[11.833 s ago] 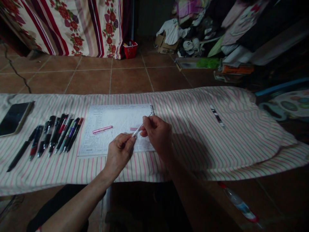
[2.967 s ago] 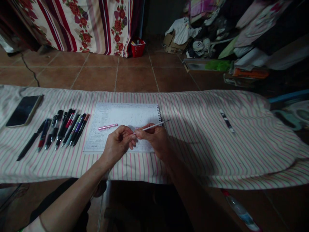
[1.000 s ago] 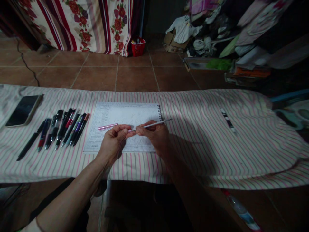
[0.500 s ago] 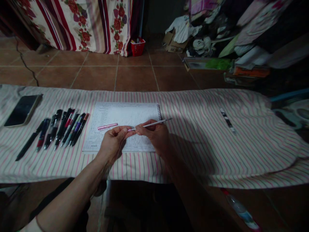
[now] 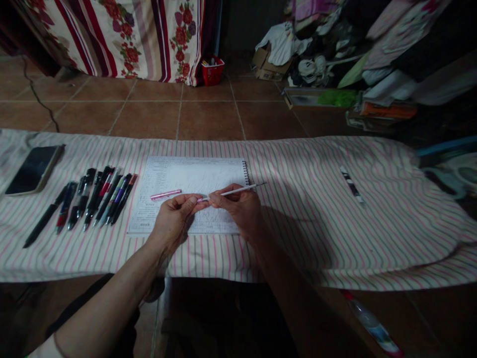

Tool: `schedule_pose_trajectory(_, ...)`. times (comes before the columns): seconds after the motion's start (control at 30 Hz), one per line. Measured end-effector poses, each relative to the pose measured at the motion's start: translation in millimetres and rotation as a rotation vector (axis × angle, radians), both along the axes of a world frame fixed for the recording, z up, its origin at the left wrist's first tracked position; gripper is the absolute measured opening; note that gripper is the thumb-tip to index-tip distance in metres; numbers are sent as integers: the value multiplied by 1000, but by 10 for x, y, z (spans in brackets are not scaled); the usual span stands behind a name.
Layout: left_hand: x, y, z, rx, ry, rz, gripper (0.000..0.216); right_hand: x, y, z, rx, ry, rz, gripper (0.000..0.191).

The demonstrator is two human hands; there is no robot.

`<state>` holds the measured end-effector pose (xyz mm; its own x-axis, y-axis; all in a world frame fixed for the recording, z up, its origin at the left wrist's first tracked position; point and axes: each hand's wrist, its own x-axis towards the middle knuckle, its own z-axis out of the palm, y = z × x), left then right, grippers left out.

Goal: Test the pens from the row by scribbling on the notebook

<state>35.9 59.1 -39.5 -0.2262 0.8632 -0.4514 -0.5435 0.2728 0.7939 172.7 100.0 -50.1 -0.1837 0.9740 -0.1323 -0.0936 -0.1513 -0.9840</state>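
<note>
Over the notebook [image 5: 208,171], my two hands meet on a slim white pen refill [image 5: 242,189] with a grey, dark-tipped end pointing right. Its middle is pinched between the thumb and fingers of my right hand [image 5: 244,206]. My left hand [image 5: 175,211] is closed with thumb and finger on the small pinkish end at the left; whether that end is a separate piece, I cannot tell. A shiny pink pen barrel [image 5: 166,194] lies on the page just beyond my left hand. The notebook is spiral-bound along its right side, with printed and handwritten marks on its page.
Several pens [image 5: 99,196] lie in a row left of the notebook, with a phone [image 5: 35,169] farther left. A black-and-white pen [image 5: 352,187] rests to the right on the striped cloth [image 5: 298,248]. A plastic bottle [image 5: 372,323] is on the floor below the near edge.
Hardly anything differs. Both hands keep the same pinch on the pen refill, and the view has shifted very slightly.
</note>
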Motion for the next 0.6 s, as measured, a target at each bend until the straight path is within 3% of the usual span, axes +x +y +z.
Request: schedule_pose_trajectory(0.6, 0, 0, -3, 1, -11, 3, 3, 0, 10, -3, 14, -10, 22, 20)
